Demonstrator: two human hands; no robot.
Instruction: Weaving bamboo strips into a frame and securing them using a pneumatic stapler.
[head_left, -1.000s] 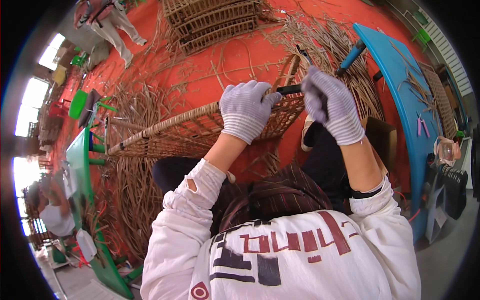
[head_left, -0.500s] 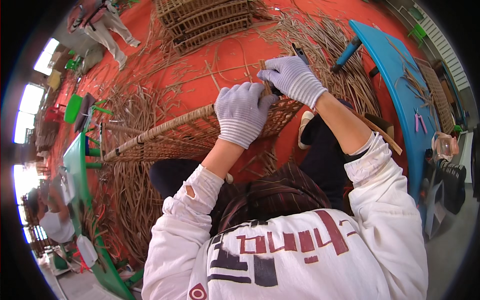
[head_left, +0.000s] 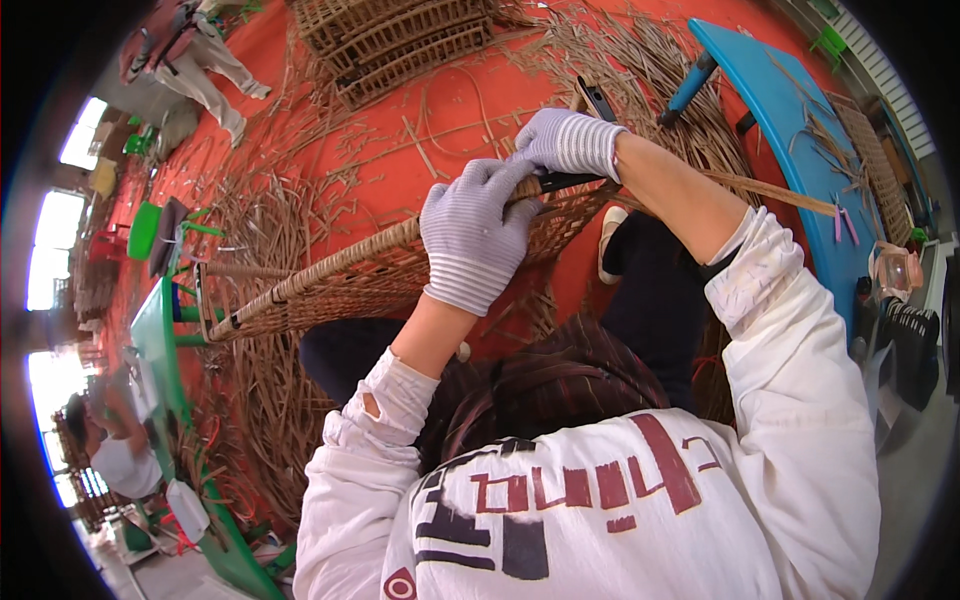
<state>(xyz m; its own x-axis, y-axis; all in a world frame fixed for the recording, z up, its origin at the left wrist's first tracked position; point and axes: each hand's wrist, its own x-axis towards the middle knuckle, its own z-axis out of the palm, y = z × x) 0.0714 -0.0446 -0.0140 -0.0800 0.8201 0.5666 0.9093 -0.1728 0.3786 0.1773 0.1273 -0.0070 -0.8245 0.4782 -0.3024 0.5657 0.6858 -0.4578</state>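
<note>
A woven wicker frame [head_left: 340, 285] lies across my lap, its thick rim running from lower left up to the right. My left hand [head_left: 470, 235], in a grey striped glove, is closed around that rim. Just above and to the right of it, my right hand [head_left: 570, 140], in the same kind of glove, grips a black-handled tool [head_left: 597, 100] against the rim's end. The tool's working tip is hidden under the fingers. The two hands nearly touch.
Loose rattan strips [head_left: 270, 220] cover the red floor. Stacked wicker crates [head_left: 400, 35] stand at the top. A blue table [head_left: 790, 110] lies to the right and a green frame [head_left: 160, 340] to the left. One person [head_left: 200, 50] stands at the top left; another person [head_left: 110, 460] sits at the lower left.
My right hand has moved left and down with the tool, from beyond the frame's end to right beside my left hand. My left hand has kept its hold on the rim.
</note>
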